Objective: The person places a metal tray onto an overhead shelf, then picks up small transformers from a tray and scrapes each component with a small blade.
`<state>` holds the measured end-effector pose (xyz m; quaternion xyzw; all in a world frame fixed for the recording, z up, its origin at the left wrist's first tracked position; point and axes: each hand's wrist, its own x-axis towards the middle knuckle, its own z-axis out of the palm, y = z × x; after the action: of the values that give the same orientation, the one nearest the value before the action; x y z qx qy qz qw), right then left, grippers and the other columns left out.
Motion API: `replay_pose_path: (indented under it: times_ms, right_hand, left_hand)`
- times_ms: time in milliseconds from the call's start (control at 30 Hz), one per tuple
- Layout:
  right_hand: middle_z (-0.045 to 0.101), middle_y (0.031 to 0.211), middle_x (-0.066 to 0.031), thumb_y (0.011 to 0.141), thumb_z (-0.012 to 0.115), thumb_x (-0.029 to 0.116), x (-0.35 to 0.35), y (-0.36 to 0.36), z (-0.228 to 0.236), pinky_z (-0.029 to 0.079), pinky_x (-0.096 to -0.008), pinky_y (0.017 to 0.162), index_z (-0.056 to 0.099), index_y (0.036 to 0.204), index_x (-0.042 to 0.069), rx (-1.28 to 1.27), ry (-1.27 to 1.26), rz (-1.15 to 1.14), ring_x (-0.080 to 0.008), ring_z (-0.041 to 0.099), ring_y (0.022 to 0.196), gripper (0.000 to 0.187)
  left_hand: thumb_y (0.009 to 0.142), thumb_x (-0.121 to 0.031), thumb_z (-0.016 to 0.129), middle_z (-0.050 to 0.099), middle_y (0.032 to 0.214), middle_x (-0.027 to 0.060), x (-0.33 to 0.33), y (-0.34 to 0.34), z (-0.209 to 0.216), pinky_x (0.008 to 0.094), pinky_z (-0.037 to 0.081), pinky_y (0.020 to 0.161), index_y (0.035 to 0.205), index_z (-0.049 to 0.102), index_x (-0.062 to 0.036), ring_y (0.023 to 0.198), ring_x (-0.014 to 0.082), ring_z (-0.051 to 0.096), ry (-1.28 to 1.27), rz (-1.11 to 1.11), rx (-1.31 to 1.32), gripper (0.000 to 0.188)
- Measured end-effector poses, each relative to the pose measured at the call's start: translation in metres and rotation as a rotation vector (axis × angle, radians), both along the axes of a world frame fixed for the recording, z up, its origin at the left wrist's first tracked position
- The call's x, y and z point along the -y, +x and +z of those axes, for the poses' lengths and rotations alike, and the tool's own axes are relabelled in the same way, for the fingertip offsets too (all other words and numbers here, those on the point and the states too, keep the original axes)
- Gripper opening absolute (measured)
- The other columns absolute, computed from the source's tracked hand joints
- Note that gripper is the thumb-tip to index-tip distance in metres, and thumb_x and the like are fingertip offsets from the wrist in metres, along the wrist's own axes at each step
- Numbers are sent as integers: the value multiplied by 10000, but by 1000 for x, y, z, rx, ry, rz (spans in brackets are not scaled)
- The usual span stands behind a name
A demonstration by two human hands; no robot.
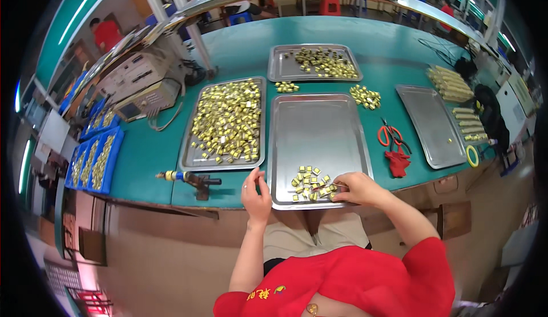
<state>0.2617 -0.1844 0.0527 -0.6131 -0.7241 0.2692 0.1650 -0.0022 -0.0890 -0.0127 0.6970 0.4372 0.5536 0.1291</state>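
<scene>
A steel tray (pixel 317 125) lies in front of me, with a loose cluster of small yellow-wrapped, block-shaped components (pixel 308 181) at its near end. My right hand (pixel 357 188) reaches over the tray's near right corner. Its thumb and fingers are pinched together at the right side of the cluster, on a small yellow component partly hidden by the fingertips. Beside the tray's near left corner, my left hand (pixel 257 199) is raised with its fingers loosely bent and apart. Nothing shows in it.
To the left stands a tray (pixel 263 123) heaped with yellow components; another tray (pixel 274 77) lies at the back. Small piles (pixel 365 97) sit between them. Red-handled pliers (pixel 390 136), a red cloth (pixel 398 163) and a tray (pixel 436 128) are at right. A clamp-like fixture (pixel 200 184) and blue bins (pixel 111 168) are at left.
</scene>
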Motion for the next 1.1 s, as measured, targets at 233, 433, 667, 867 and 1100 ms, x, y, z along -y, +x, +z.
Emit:
replay_pose_path:
  times_ms: [233,433,667,867,1100]
  right_hand:
    - [618,714,-120,659,763,247,8,-3,-15,475,-345,616,603,897,-11,-124,31,-203,-253,599,653,385]
    - [602,681,-25,702,760,204,-6,0,-10,430,-240,545,631,951,-42,-358,-215,-233,-83,535,611,373]
    - [630,730,-62,717,685,160,-23,11,-26,473,-267,605,640,909,-54,-413,-194,-321,-122,581,656,291]
    - [650,724,-81,742,657,154,-18,6,-16,483,-269,591,645,892,-68,-277,-74,-307,-125,603,649,269]
    - [632,712,-35,797,648,140,26,3,26,373,-199,456,653,943,-23,-842,-197,-299,-69,539,561,218]
  left_hand:
    - [842,34,510,603,984,116,15,3,7,280,468,711,1114,534,-1,804,191,577,-60,-102,143,275]
    - [817,40,523,605,997,122,48,5,8,324,466,774,1071,556,-3,884,244,586,-26,-115,-3,260]
    - [791,36,556,605,1020,125,61,18,25,357,434,846,1059,571,-21,959,285,561,-13,-212,-77,275]
    - [788,28,568,605,1020,125,72,31,32,361,430,852,1072,576,-29,971,293,554,-46,-320,-95,289]
    - [835,49,525,524,1189,118,92,43,53,267,467,798,1239,493,-16,1031,190,542,-342,-666,46,411]
